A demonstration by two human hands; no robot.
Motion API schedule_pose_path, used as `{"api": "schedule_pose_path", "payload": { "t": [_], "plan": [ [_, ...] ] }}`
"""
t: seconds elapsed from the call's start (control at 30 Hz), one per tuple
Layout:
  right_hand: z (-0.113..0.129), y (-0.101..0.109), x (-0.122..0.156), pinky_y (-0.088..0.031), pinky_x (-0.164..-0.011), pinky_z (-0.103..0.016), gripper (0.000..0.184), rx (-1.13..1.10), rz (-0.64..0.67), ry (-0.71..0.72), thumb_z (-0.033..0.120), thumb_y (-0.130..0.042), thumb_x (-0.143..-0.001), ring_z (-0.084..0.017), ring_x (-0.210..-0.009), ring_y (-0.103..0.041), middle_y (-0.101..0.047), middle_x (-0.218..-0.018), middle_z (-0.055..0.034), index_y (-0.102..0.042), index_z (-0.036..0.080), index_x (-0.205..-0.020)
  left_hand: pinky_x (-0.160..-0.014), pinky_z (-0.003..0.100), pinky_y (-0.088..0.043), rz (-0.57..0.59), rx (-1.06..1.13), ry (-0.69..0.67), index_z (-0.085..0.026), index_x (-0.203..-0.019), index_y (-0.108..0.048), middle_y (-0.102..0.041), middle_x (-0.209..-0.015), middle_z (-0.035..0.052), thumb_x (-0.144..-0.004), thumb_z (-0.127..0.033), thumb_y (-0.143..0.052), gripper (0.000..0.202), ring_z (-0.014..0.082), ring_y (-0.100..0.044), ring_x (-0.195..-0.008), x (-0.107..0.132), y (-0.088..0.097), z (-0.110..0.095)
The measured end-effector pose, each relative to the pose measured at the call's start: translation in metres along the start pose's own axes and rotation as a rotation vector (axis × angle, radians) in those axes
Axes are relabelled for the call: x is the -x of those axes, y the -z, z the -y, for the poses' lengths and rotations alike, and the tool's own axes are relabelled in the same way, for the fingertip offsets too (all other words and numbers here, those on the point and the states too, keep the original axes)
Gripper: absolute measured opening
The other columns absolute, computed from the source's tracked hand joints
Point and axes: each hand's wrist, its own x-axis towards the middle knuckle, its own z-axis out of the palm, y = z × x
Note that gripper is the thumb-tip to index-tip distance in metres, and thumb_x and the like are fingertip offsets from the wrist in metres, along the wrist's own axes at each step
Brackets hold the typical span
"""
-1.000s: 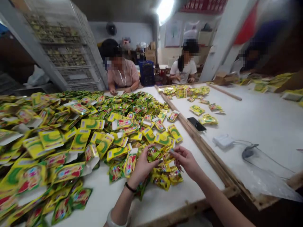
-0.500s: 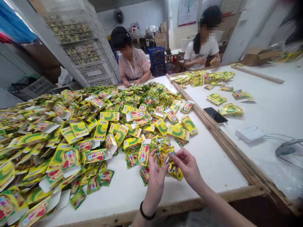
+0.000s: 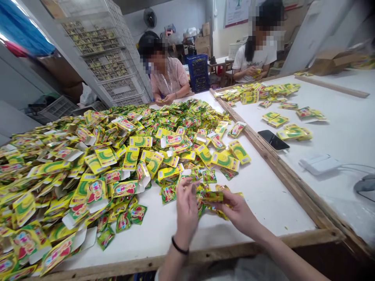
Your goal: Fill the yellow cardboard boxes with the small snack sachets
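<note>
So on my feed the right hand [image 3: 238, 208] has a small yellow box [image 3: 213, 196] pinched between thumb and fingers, narrow side toward the camera, just above the near part of the table; the left hand [image 3: 187, 201] is raised right beside it, fingers bent and a bit smeared, so I honestly can't tell if it's gripping anything; there's a black wristband [image 3: 180, 246] on that arm; under and behind the hands I've got a few loose green-and-yellow packets [image 3: 209, 176] on the white tabletop [image 3: 281, 208]; spreading out to the left is a massive heap of yellow boxes [image 3: 130, 158], some with white flaps open, with green packets mixed in toward the back; to the right a wooden strip [image 3: 263, 156] splits the table; just past it I can see a dark phone [image 3: 274, 140], a white block [image 3: 319, 164] with a cable, and more yellow boxes [image 3: 274, 119] lying in small groups; across the table a person in a pink top [image 3: 174, 78] has both hands together at the edge, and one in a white T-shirt [image 3: 268, 58] holds something small and yellow; behind them it's stacked white crates [image 3: 123, 89], a blue crate [image 3: 198, 72] and a wall fan [image 3: 150, 17].
</note>
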Motion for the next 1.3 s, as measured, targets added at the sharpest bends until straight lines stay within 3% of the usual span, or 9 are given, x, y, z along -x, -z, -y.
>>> {"api": "schedule_pose_path", "payload": {
  "t": [0.17, 0.33, 0.53, 0.7, 0.83, 0.9, 1.0, 1.13, 1.3],
  "plan": [
    [-0.003, 0.023, 0.000, -0.050, -0.073, -0.033, 0.014, 0.162, -0.117, 0.013, 0.032, -0.059, -0.082, -0.018, -0.078, -0.058, -0.062, -0.081, -0.0021, -0.056, 0.019, -0.086, -0.089, 0.044, -0.040, 0.101, -0.616, 0.114, -0.009, -0.124, -0.044, -0.054, -0.108, 0.0157, -0.080, -0.054, -0.050, 0.063, 0.0313, -0.051, -0.106, -0.044, 0.031, 0.035],
    [-0.012, 0.031, 0.007, -0.051, -0.072, -0.031, 0.025, -0.016, -0.137, -0.081, 0.038, -0.060, -0.081, -0.019, -0.085, -0.059, -0.064, -0.090, -0.0054, -0.055, 0.018, -0.095, -0.077, 0.036, -0.043, 0.171, -0.669, 0.072, -0.013, -0.124, -0.040, -0.058, -0.098, 0.0097, -0.075, -0.055, -0.055, 0.066, 0.0270, -0.057, -0.094, -0.040, 0.032, 0.040],
    [-0.007, 0.030, 0.007, -0.045, -0.047, -0.023, 0.028, -0.085, -0.193, -0.136, 0.041, -0.064, -0.078, -0.011, -0.055, -0.052, -0.061, -0.073, -0.0008, -0.058, 0.017, -0.092, -0.073, 0.034, -0.045, 0.199, -0.330, 0.201, -0.015, -0.120, -0.041, -0.059, -0.092, 0.0066, -0.077, -0.047, -0.055, 0.056, 0.0223, -0.058, -0.084, -0.022, 0.033, 0.036],
    [0.016, 0.021, 0.001, -0.045, -0.045, -0.020, 0.029, -0.221, -0.146, -0.139, 0.039, -0.066, -0.077, -0.011, -0.059, -0.056, -0.065, -0.083, -0.0036, -0.058, 0.018, -0.095, -0.087, 0.037, -0.045, 0.159, 0.331, 0.381, -0.017, -0.117, -0.044, -0.058, -0.113, 0.0103, -0.078, -0.038, -0.055, 0.046, 0.0232, -0.057, -0.103, 0.002, 0.048, 0.024],
    [0.035, 0.007, -0.004, -0.043, -0.040, -0.020, 0.027, -0.275, -0.100, -0.096, 0.037, -0.067, -0.077, -0.009, -0.049, -0.052, -0.065, -0.078, -0.0021, -0.059, 0.019, -0.095, -0.084, 0.039, -0.048, 0.387, 0.731, 0.569, -0.017, -0.116, -0.048, -0.063, -0.103, 0.0104, -0.084, -0.038, -0.049, 0.038, 0.0231, -0.062, -0.093, 0.025, 0.045, 0.003],
    [0.044, -0.002, -0.006, -0.043, -0.039, -0.020, 0.026, -0.290, -0.137, -0.042, 0.035, -0.067, -0.077, -0.008, -0.047, -0.051, -0.064, -0.077, -0.0017, -0.060, 0.020, -0.097, -0.079, 0.036, -0.049, 0.535, 0.778, 0.572, -0.014, -0.104, -0.055, -0.064, -0.089, 0.0081, -0.083, -0.036, -0.053, 0.030, 0.0201, -0.062, -0.081, 0.031, 0.037, -0.007],
    [0.055, -0.012, -0.010, -0.051, -0.054, -0.024, 0.022, -0.256, -0.173, 0.080, 0.031, -0.066, -0.079, -0.013, -0.063, -0.060, -0.065, -0.084, -0.0030, -0.061, 0.023, -0.099, -0.065, 0.026, -0.048, 0.600, 0.758, 0.529, -0.014, -0.088, -0.055, -0.057, -0.073, 0.0009, -0.073, -0.031, -0.068, 0.026, 0.0122, -0.055, -0.065, 0.034, 0.026, -0.016],
    [0.063, -0.009, -0.009, -0.050, -0.079, -0.035, 0.017, 0.108, 0.077, 0.252, 0.025, -0.056, -0.084, -0.021, -0.090, -0.060, -0.064, -0.095, -0.0065, -0.064, 0.023, -0.099, -0.055, 0.022, -0.042, 0.576, 0.682, 0.503, -0.016, -0.083, -0.050, -0.052, -0.067, -0.0021, -0.069, -0.031, -0.071, 0.029, 0.0099, -0.049, -0.060, 0.034, 0.021, -0.017],
    [0.068, 0.008, 0.007, -0.049, -0.076, -0.032, 0.027, 0.520, 0.424, 0.201, 0.020, -0.044, -0.089, -0.019, -0.086, -0.061, -0.064, -0.097, -0.0053, -0.064, 0.028, -0.106, -0.066, 0.025, -0.044, 0.624, 0.478, 0.327, -0.015, -0.101, -0.055, -0.057, -0.077, 0.0003, -0.072, -0.022, -0.066, 0.032, 0.0134, -0.052, -0.070, 0.043, 0.019, -0.013]
  ]
}}
